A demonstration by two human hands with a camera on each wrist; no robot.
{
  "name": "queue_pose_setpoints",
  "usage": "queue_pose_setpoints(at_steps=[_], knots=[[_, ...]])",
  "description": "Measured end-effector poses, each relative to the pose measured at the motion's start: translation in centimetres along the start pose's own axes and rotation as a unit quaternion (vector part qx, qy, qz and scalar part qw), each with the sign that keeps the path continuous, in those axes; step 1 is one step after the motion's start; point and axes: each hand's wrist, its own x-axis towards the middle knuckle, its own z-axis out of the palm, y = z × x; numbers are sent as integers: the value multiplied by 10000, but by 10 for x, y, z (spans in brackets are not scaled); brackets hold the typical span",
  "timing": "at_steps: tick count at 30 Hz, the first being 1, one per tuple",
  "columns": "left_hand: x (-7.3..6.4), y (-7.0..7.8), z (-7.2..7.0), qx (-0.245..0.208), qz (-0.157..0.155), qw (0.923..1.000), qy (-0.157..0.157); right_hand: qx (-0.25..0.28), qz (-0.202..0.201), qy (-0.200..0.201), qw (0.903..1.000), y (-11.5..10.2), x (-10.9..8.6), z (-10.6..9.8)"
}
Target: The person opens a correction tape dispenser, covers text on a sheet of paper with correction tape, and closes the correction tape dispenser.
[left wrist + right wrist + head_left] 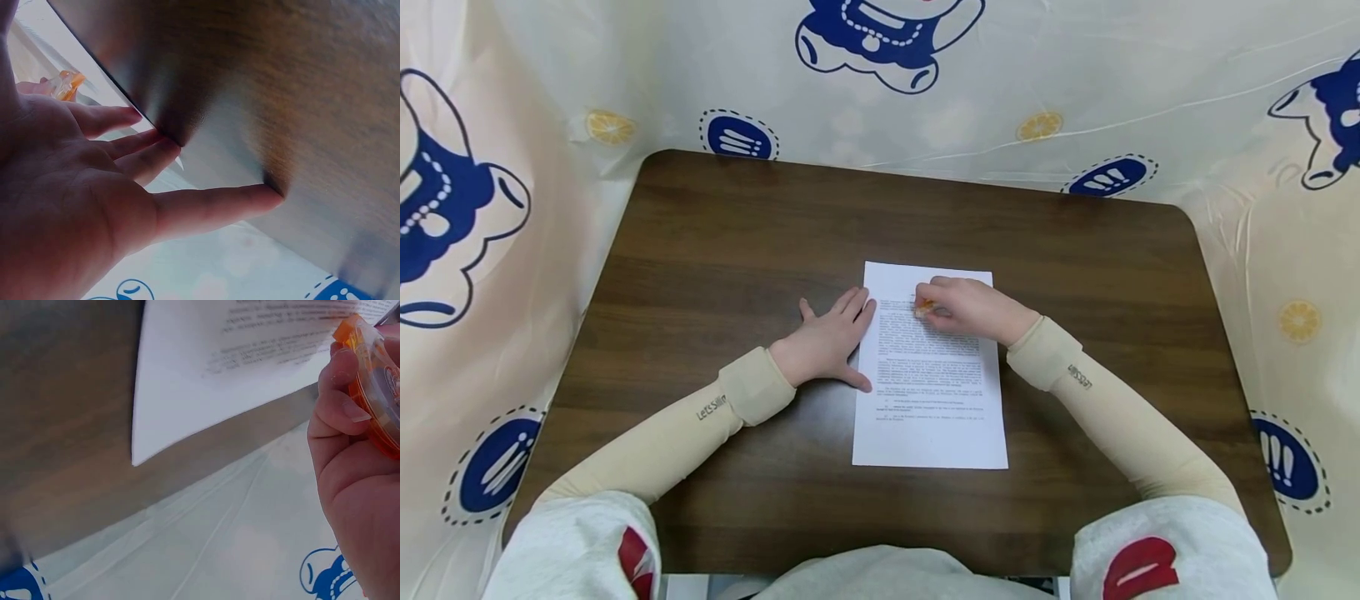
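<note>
A printed sheet of paper (928, 446) lies on the brown table, its lines of text across the upper and middle part. My left hand (827, 342) spreads its fingers flat, with the fingertips and thumb at the sheet's left edge. Over the upper text my right hand (973, 310) holds a small correction tape dispenser (375, 381) between thumb and fingers. Clear plastic with orange parts makes up its body, and a round reel shows inside. In the head view the fingers mostly cover the dispenser; whether its tip touches the paper I cannot tell.
The dark wooden table (737, 225) has rounded corners and extends around the sheet. A pale plastic curtain (925, 125) with blue cartoon prints and lemon slices hangs along its back and sides.
</note>
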Motion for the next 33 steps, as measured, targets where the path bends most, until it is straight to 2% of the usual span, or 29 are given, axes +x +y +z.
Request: queue_pose_setpoints(at_steps=[6, 18, 33], knots=[[2, -2, 2, 25, -17, 10000, 21, -358, -119, -199, 9991, -4, 7, -7], [4, -2, 3, 26, -40, 10000, -12, -555, -306, -332, 9974, -5, 12, -11], [4, -1, 2, 38, -51, 10000, -29, -575, -87, -354, 9977, -3, 4, -13]])
